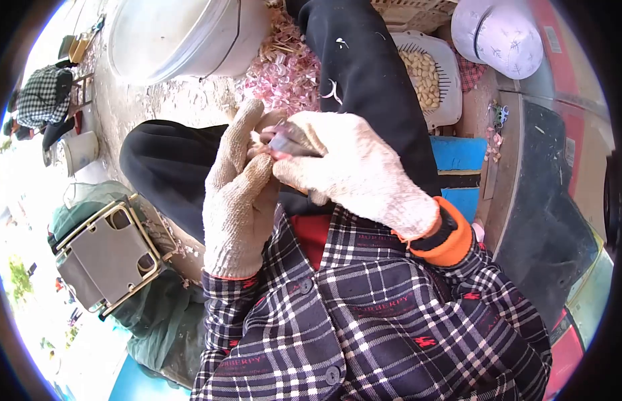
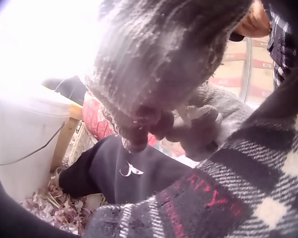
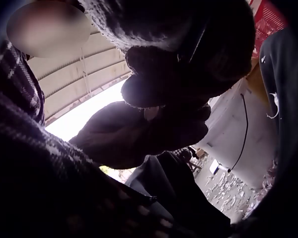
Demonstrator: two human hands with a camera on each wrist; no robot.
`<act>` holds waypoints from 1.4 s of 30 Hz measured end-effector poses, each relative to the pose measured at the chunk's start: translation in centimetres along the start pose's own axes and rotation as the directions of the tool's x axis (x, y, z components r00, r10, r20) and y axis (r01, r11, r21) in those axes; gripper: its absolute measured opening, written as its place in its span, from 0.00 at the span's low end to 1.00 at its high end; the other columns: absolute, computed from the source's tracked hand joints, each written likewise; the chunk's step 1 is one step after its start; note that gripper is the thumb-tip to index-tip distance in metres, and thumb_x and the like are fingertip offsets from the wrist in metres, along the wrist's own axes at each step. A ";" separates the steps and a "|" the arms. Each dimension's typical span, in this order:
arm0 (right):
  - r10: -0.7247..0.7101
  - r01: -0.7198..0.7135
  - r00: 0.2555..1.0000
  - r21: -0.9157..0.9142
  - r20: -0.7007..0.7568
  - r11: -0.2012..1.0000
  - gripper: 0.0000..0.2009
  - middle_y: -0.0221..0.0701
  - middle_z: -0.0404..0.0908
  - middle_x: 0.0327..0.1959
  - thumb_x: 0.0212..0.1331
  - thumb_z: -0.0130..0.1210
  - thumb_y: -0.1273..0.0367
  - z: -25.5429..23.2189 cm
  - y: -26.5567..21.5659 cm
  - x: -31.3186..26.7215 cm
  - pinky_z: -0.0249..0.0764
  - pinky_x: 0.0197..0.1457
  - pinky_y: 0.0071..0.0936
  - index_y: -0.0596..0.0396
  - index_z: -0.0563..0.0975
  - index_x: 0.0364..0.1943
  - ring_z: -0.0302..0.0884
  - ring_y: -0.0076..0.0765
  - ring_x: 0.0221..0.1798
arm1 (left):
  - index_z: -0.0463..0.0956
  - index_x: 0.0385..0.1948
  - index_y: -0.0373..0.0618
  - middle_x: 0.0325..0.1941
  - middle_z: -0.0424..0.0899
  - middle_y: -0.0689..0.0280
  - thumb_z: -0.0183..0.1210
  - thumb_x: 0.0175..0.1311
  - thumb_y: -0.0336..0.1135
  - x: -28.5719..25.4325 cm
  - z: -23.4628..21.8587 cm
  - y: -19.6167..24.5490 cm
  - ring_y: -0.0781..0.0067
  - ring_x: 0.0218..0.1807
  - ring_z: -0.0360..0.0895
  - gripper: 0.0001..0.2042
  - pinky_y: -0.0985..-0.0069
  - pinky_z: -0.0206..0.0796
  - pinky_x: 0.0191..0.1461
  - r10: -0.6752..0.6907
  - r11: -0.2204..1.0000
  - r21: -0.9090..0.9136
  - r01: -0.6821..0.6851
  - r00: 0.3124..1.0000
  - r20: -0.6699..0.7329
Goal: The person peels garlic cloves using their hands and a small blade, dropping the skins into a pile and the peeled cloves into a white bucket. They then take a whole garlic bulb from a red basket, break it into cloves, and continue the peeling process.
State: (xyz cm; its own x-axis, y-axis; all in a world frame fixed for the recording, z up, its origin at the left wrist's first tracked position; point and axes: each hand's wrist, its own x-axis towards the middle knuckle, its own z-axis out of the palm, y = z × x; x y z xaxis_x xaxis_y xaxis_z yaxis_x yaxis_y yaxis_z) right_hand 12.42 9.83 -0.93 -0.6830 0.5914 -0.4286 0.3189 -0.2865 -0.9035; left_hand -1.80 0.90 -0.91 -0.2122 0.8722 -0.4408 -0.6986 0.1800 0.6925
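Note:
Both hands wear knitted cotton gloves and meet in front of the chest. My left hand [image 1: 234, 194] pinches a piece of garlic [image 1: 259, 142] between thumb and fingers, most of it hidden by the gloves. My right hand [image 1: 357, 164] grips a small knife [image 1: 282, 142], its short greyish blade right at the garlic. In the left wrist view the left glove [image 2: 159, 59] covers most of the work. The right wrist view shows the gloved fingertips [image 3: 151, 89] in shadow, close together.
Pinkish garlic skins [image 1: 284, 73] lie heaped beyond the knees, beside a large white bucket [image 1: 251, 40]. A white basket [image 1: 451, 100] of peeled cloves [image 1: 423, 77] stands to the right. A folding chair [image 1: 110, 257] is at the left. Skin scraps stick to the dark trousers [image 1: 364, 73].

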 end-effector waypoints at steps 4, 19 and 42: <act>0.163 -0.196 0.980 0.428 0.112 0.882 0.09 0.24 0.78 0.24 0.61 0.62 0.66 0.3 -0.4 0.1 0.59 0.17 0.12 0.57 0.79 0.39 0.69 0.13 0.17 | 0.56 0.68 0.33 0.65 0.69 0.50 0.52 0.67 0.29 -0.5 0.4 0.2 0.61 0.64 0.70 0.28 0.69 0.64 0.67 0.090 0.993 -0.080 -0.092 0.996 -0.027; -0.017 0.013 0.985 -0.024 -0.172 1.000 0.13 0.27 0.81 0.30 0.58 0.65 0.67 1.6 0.9 0.3 0.73 0.31 0.19 0.57 0.78 0.44 0.77 0.18 0.29 | 0.65 0.62 0.29 0.52 0.79 0.54 0.55 0.68 0.28 -1.2 1.0 -0.1 0.73 0.47 0.80 0.22 0.79 0.74 0.49 0.140 0.941 0.334 -0.062 0.966 -0.217; -0.275 0.281 0.945 0.009 -0.176 0.960 0.12 0.36 0.84 0.33 0.61 0.62 0.69 4.2 1.7 0.0 0.76 0.35 0.23 0.62 0.78 0.45 0.83 0.27 0.34 | 0.75 0.40 0.40 0.34 0.80 0.67 0.51 0.73 0.43 -1.2 0.5 -1.6 0.82 0.32 0.73 0.14 0.83 0.67 0.38 0.463 0.783 0.572 -0.243 0.842 -0.276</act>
State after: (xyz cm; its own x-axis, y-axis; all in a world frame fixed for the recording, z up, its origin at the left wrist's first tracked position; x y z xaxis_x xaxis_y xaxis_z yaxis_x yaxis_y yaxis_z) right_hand 10.19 6.22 -2.47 -0.6177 0.7704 -0.1577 0.1079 -0.1156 -0.9874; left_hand -0.04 -0.22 -1.18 -0.6911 0.6921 -0.2083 -0.1046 0.1894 0.9763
